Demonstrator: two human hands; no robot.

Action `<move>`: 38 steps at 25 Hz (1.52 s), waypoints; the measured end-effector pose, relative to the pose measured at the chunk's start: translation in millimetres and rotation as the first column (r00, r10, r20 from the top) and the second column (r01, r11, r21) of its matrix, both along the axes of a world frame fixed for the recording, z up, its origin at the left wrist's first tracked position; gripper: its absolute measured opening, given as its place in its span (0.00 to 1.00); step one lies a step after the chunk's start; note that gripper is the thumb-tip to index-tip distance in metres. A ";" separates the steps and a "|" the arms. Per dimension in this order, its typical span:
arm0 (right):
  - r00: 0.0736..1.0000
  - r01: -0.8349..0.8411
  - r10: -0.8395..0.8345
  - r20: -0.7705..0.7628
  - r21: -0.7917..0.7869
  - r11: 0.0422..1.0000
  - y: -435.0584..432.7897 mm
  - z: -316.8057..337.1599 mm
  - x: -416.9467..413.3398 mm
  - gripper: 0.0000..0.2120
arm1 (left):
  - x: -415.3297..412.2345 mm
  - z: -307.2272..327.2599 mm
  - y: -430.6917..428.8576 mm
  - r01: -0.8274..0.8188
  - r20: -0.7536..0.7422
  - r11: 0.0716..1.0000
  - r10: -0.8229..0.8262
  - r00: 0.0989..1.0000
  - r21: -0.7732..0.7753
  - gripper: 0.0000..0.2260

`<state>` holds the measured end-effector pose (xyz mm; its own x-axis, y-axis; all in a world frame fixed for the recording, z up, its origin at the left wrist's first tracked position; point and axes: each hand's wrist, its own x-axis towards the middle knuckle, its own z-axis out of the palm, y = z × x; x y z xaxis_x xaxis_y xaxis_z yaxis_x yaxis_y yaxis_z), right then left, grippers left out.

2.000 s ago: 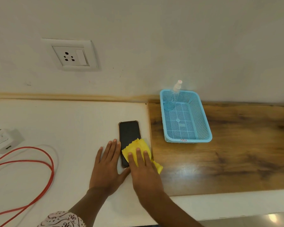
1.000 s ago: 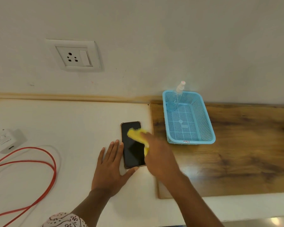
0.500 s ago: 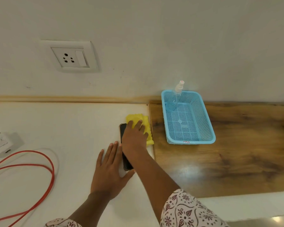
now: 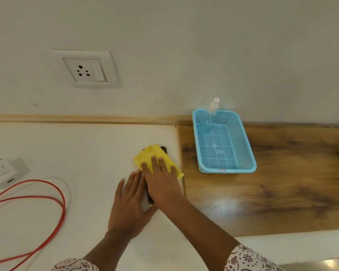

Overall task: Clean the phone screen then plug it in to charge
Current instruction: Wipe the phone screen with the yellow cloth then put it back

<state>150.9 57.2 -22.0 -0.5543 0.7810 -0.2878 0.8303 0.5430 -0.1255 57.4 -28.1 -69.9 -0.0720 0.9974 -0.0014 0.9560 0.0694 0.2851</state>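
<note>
At centre frame we press our right hand [image 4: 160,184] flat on the yellow cloth [image 4: 155,159], which covers the phone [image 4: 163,149] on the white tabletop [image 4: 67,149], while our open left hand [image 4: 128,204] braces its edge, likely against sliding. Half a second ago the cloth sat farther up. The charger [image 4: 7,171] and red cable [image 4: 47,194] wait at left, the wall socket [image 4: 85,70] above.
</note>
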 end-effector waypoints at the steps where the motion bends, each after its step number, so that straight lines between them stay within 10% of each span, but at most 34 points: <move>1: 1.000 -0.009 0.009 0.003 0.006 1.000 2.1 -0.9 6.4 0.29 | 0.8 0.5 0.2 -0.009 -0.008 1.000 0.009 1.000 0.003 0.38; 10: 0.958 0.283 -0.285 -0.026 -0.056 0.957 -37.4 9.2 -4.1 0.26 | -1.1 -4.4 -1.6 0.037 -0.049 0.999 -0.038 0.998 -0.005 0.33; 20: 0.998 0.006 0.001 -0.059 0.106 0.994 -47.0 3.1 28.1 0.33 | -1.5 -8.6 -0.6 0.021 -0.010 1.000 -0.021 1.000 0.019 0.34; 27: 0.978 0.208 -0.209 -0.008 -0.032 0.978 -75.9 -8.7 31.8 0.37 | -1.4 -11.8 0.0 -0.014 -0.032 1.000 0.013 0.999 -0.020 0.37; 38: 0.994 0.101 -0.099 -0.040 0.073 0.992 -87.5 -5.7 47.3 0.32 | -1.8 -10.1 -0.1 0.005 -0.004 1.000 -0.005 1.000 -0.007 0.35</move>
